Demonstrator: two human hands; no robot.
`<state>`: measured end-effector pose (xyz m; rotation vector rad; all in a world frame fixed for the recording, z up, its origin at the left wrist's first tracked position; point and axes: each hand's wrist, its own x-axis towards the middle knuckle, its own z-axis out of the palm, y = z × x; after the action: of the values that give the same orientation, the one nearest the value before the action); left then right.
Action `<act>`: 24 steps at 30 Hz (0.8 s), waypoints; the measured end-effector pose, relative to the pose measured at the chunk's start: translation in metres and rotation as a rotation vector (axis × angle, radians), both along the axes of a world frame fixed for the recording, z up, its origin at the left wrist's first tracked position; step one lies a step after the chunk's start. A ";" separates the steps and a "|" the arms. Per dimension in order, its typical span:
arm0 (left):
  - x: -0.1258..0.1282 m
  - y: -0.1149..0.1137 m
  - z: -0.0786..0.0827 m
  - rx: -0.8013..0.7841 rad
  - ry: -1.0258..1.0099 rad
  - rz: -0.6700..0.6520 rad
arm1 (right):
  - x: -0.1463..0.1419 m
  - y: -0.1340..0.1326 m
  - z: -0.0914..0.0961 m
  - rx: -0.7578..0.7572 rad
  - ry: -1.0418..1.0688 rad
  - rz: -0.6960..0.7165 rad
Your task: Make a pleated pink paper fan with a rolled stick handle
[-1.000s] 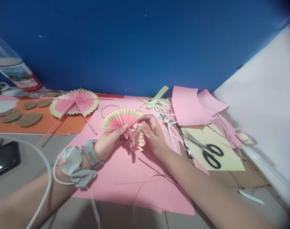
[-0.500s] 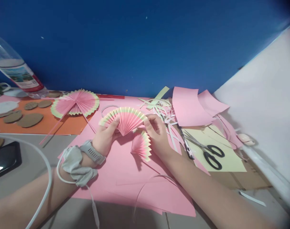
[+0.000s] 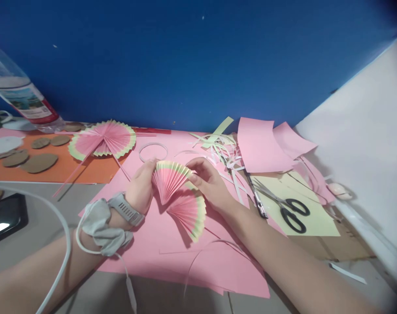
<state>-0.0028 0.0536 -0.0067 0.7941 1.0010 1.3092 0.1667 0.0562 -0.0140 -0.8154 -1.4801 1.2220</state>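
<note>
A pleated paper fan (image 3: 168,179), pink with a yellow-green rim, is spread between my two hands above pink paper (image 3: 146,248). My left hand (image 3: 141,185) grips its left edge, the thumb pressed along the outer fold. At its right edge, my right hand (image 3: 209,181) pinches the rim between thumb and fingers. Beneath hangs a second pleated section (image 3: 188,209) in the same colours, opened to the lower right; whether it is joined to the upper one under my right fingers I cannot tell. A finished-looking round paper fan (image 3: 103,137) with two sticks lies to the left.
Black-handled scissors (image 3: 294,213) and a pen (image 3: 259,203) lie right, near yellow paper (image 3: 319,218). Paper strips (image 3: 221,150) are heaped behind my right hand. Cardboard discs (image 3: 39,162), a bottle (image 3: 31,102) and a phone (image 3: 8,218) are left. A white cable (image 3: 62,218) crosses my left forearm.
The upper fan section has narrowed and tilted, its point shifting down and left. The lower section has spread wider and dropped. My right hand has moved slightly left.
</note>
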 end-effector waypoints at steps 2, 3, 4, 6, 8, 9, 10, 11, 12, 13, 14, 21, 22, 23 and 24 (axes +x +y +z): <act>0.001 -0.001 -0.003 0.034 -0.005 -0.025 | -0.001 -0.002 0.001 -0.035 0.030 0.036; 0.002 -0.002 -0.003 0.042 -0.023 -0.057 | -0.002 -0.003 0.002 -0.060 0.044 0.056; 0.003 -0.003 -0.002 0.039 -0.050 -0.100 | -0.003 -0.004 0.003 -0.088 0.057 0.079; 0.003 -0.005 0.002 0.021 -0.106 -0.175 | -0.003 -0.005 0.004 -0.143 0.062 0.131; 0.003 -0.007 0.007 0.002 -0.148 -0.220 | -0.003 -0.005 0.005 -0.174 0.046 0.174; 0.003 -0.007 0.008 -0.002 -0.160 -0.239 | -0.003 -0.005 0.005 -0.178 0.036 0.193; 0.003 -0.008 0.009 -0.004 -0.173 -0.267 | -0.003 -0.004 0.004 -0.176 0.025 0.213; 0.003 -0.009 0.010 -0.005 -0.188 -0.307 | -0.002 -0.004 0.004 -0.168 0.016 0.231; 0.004 -0.009 0.010 0.000 -0.197 -0.353 | -0.002 -0.004 0.003 -0.155 0.011 0.248; 0.004 -0.010 0.009 0.012 -0.190 -0.397 | -0.002 -0.004 0.003 -0.137 0.007 0.262; 0.004 -0.011 0.009 0.041 -0.156 -0.435 | -0.002 -0.004 0.002 -0.116 0.004 0.272; 0.005 -0.018 0.004 0.241 0.168 -0.645 | 0.001 -0.003 0.001 -0.002 -0.186 0.288; 0.005 -0.018 0.004 0.263 0.192 -0.658 | 0.000 -0.003 0.001 0.008 -0.215 0.299; 0.005 -0.019 0.004 0.291 0.222 -0.656 | 0.000 -0.003 0.001 0.014 -0.239 0.311; 0.005 -0.020 0.005 0.324 0.259 -0.639 | -0.001 -0.003 0.002 0.019 -0.257 0.319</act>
<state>0.0024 0.0341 -0.0019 1.4235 0.6464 0.8255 0.1659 0.0527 -0.0123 -0.7642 -1.8832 1.3713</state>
